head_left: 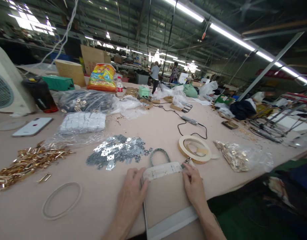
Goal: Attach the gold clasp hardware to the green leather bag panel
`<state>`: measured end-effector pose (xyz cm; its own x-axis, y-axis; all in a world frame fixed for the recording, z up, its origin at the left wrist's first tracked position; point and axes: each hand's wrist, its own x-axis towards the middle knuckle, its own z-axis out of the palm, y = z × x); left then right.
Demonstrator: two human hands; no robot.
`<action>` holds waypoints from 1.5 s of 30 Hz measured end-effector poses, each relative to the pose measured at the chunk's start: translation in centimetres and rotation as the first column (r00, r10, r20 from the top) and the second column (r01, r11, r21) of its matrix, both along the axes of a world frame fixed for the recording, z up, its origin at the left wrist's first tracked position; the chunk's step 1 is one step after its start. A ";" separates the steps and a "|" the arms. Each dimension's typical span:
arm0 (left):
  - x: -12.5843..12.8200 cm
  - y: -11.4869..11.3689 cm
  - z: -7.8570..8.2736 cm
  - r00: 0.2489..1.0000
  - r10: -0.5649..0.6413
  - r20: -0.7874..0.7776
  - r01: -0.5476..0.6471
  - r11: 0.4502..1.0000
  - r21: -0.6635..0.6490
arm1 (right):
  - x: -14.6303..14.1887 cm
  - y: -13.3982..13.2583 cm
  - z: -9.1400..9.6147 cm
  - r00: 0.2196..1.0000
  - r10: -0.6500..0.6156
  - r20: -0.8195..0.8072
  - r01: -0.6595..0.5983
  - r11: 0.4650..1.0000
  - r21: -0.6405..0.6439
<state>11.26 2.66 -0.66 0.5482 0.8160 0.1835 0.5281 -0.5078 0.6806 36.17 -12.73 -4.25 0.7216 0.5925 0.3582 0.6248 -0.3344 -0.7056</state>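
A flat white-framed board with a tan face lies at the table's near edge, a grey loop handle at its far end. My left hand rests on the board's left edge with fingers curled against the white top strip. My right hand sits at the board's upper right corner, fingers pinched on a small metal piece there. A heap of small silver plates lies just beyond the board.
A pile of gold clips is at left, a thin ring near the front. A tape roll, a bag of gold parts, a phone, a fan and bagged parts surround. People stand far back.
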 end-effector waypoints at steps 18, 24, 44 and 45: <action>5.3 -1.5 1.3 0.955 -0.291 -0.062 0.298 0.940 0.167 | 1.4 -0.9 -2.5 0.798 0.177 0.576 -0.097 0.981 -0.167; 5.0 -1.4 -0.4 0.956 -0.293 0.020 0.287 0.946 0.148 | -0.4 3.6 5.3 0.893 0.214 0.396 -0.236 0.972 0.007; 5.5 -0.8 -2.2 0.961 -0.259 0.096 0.256 0.966 0.046 | -2.1 25.9 7.0 0.576 0.801 -0.163 -0.782 0.482 -0.396; 5.5 -0.8 -2.2 0.961 -0.259 0.096 0.256 0.966 0.037 | -2.1 26.1 7.1 0.568 0.806 -0.166 -0.784 0.469 -0.406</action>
